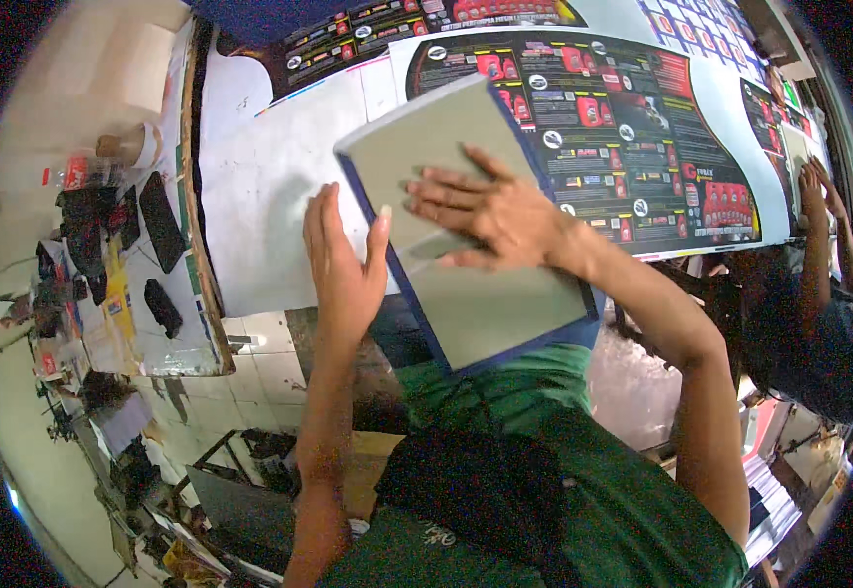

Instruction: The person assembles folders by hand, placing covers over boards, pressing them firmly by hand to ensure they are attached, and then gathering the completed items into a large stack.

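One left hand point(346, 269), open, empty, thumb by the long left edge of one grey, blue-edged board point(485, 309), slanting, as I see it, far-left to near-right over the white sheet point(260, 186); one right hand point(495, 216), spread flat on the board, gripping nothing.

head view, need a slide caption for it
Right hand spread over the beige face of a blue-edged, book-like object, left hand beside its left edge, printed sheets beyond.

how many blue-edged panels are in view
1: the blue-edged panel, slanting at picture centre. The pale piece at far right shows too little to tell; others may be hidden.
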The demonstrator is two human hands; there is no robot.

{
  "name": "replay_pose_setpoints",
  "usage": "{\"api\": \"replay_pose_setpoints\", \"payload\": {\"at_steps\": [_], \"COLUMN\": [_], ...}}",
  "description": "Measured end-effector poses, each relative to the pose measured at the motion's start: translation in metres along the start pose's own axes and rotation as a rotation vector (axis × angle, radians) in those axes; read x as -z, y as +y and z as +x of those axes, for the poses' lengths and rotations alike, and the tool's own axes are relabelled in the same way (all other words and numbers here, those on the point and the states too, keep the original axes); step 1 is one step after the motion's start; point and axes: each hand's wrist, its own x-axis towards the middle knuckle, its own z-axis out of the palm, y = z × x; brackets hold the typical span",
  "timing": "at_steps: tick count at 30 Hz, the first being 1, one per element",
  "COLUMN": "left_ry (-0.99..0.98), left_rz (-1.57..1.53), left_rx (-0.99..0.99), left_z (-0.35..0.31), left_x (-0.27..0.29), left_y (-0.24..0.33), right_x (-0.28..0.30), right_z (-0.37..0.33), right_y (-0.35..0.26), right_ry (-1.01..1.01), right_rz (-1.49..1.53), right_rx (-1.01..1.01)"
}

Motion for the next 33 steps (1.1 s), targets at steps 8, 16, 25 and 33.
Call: {"api": "replay_pose_setpoints", "payload": {"at_steps": [8,16,25,33], "left_ry": [-0.037,-0.086,0.066,0.218], "left_rz": [0.438,0.439,0.259,0.264], "left_rx": [0.103,0.002,-0.128,-0.03], "left_z": [0.021,0.025,0.05,0.061], "left_x": [-0.044,-0.038,-0.012,-0.033], "left_y": [-0.011,-0.009,-0.049,-0.062], "right_x": [-0.008,-0.002,0.009,-0.003], "right_z": [0.01,0.013,0.014,0.011], "right_y": [0.034,0.034,0.083,0.084], "right_ry": [0.309,0.217,0.316,0.476], "right_rz": [-0.227,-0.256,-0.2,-0.244], "right_rx": [-0.635,-0.601,-0.355,-0.403]}}
